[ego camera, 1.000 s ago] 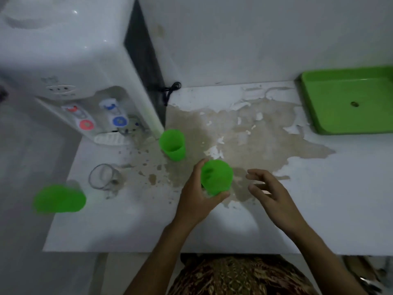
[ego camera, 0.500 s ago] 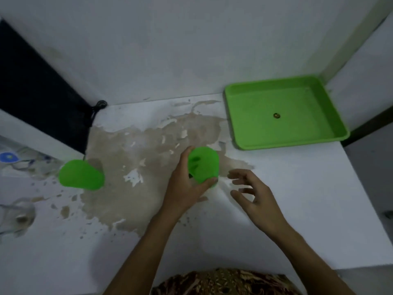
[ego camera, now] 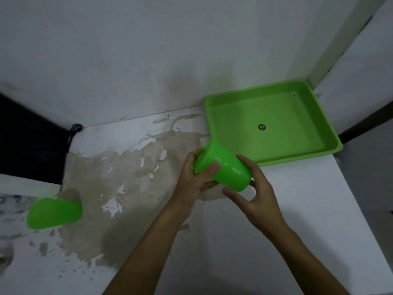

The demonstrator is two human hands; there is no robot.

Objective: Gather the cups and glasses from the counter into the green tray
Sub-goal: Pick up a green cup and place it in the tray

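A green plastic cup (ego camera: 227,167) is tipped on its side in the air just left of the green tray (ego camera: 319,150), mouth toward the upper left. My left hand (ego camera: 193,182) grips it near the rim, thumb on top. My right hand (ego camera: 255,188) touches its base end, fingers curled around it. The tray sits in the far right corner of the counter and holds no cups, only a small dark spot at its middle. A second green cup (ego camera: 54,212) stands blurred at the left. A clear glass (ego camera: 5,254) is barely visible at the left edge.
The white counter (ego camera: 234,241) has a large brown patch of peeled paint (ego camera: 119,188) in its middle. White walls close the back and right sides. A black cable (ego camera: 74,129) hangs at the back left beside a dark gap.
The view swung right. My left hand carried the cup toward the tray and tipped it over sideways. My right hand closed in and now touches the cup's base.
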